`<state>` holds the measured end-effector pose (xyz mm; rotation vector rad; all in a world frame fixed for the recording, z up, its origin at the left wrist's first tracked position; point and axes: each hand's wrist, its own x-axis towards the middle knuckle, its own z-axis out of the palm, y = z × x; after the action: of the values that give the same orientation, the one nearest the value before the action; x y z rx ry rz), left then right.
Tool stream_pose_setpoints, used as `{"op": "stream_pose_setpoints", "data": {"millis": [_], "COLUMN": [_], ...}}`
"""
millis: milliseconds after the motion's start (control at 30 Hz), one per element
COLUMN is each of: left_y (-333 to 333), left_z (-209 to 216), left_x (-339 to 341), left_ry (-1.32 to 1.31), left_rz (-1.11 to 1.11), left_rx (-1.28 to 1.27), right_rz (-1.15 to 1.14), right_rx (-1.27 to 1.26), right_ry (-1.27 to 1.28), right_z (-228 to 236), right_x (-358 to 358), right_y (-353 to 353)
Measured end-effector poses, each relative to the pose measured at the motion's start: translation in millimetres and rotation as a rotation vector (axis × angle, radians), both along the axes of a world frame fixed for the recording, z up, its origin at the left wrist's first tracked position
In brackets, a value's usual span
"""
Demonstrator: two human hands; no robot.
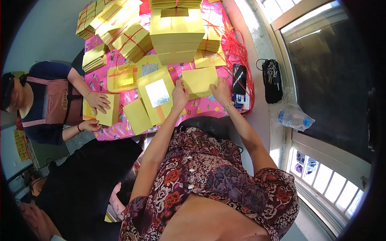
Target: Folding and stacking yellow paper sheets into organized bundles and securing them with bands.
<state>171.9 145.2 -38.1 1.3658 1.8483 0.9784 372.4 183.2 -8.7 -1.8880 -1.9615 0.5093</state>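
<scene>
Between my two hands stands a stack of yellow paper sheets (200, 81), near the front edge of the table. My left hand (180, 96) is closed on its left side, thumb near the top edge. On the opposite side, my right hand (221, 93) grips the stack's right edge. Just left of my left hand lies a yellow sheet with a silver square (157, 93). Plain yellow sheets (137, 116) are partly under it, and a yellow sheet with a gold square (122, 78) lies farther left.
A tall yellow paper pile (177, 36) rises behind, with bundles tied in red string (132, 42) beside it. Red strings (241, 52) and a dark phone (239, 79) lie at the right. A co-worker's hand (98, 102) presses another stack. A plastic bottle (295, 119) rests on the sill.
</scene>
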Motion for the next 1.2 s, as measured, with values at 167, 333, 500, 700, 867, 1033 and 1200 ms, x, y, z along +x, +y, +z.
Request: {"op": "stream_pose_setpoints", "data": {"millis": [167,333,500,700,867,1033,1200], "left_y": [-6,-16,-46,-107,-132,-137,-134], "left_z": [1,18,33,31,37,28,24], "left_x": [3,-9,-48,-102,-104,-104,-109], "left_ry": [0.097,-0.025,-0.142,0.014,0.251,0.302,0.331], "left_rz": [-0.013,-0.003,0.011,-0.090,-0.178,-0.182,-0.207], "left_rx": [0.136,0.273,0.198,0.070,0.089,0.052,0.079], "right_rz": [0.007,0.022,-0.019,0.378,0.952,1.143,1.191], "right_rx": [0.093,0.019,0.106,0.127,-0.066,-0.003,0.024], "right_ry": [-0.187,0.018,0.008,0.195,0.013,-0.186,-0.203], "right_z": [-1,-6,1,60,46,29,18], "right_x": [-2,8,13,-36,-80,-106,-109], "right_y": [-2,8,17,-1,-30,-53,-46]}}
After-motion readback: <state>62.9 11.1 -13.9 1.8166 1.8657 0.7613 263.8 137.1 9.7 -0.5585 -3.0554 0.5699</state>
